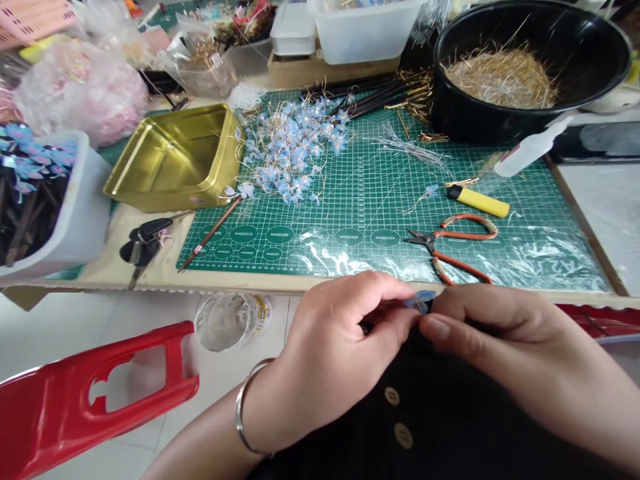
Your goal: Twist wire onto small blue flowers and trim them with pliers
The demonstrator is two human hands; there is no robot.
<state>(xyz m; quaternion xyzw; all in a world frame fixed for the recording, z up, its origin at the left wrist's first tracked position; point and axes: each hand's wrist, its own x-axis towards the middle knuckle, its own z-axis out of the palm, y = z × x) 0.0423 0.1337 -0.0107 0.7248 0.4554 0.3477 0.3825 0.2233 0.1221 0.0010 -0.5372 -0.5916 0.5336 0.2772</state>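
A small blue flower (423,300) shows between my two hands, above my lap at the table's front edge. My left hand (350,333) pinches it from the left with thumb and forefinger; a silver bangle is on that wrist. At the flower's right side, my right hand (500,333) is closed, thumb and forefinger pressed together on it. Whatever stem lies inside the fingers is hidden. Just beyond the hands lie orange-handled pliers (435,241) with their handles spread. A single blue flower on wire (431,191) rests near a yellow lighter (480,200).
A green cutting mat (350,253) carries a heap of blue wired flowers (295,147), thin silver wires (415,150) and a white bottle (533,148). Around it stand a gold tin (170,190), a black basin (485,123) and scissors (145,243). A red stool (55,400) is lower left.
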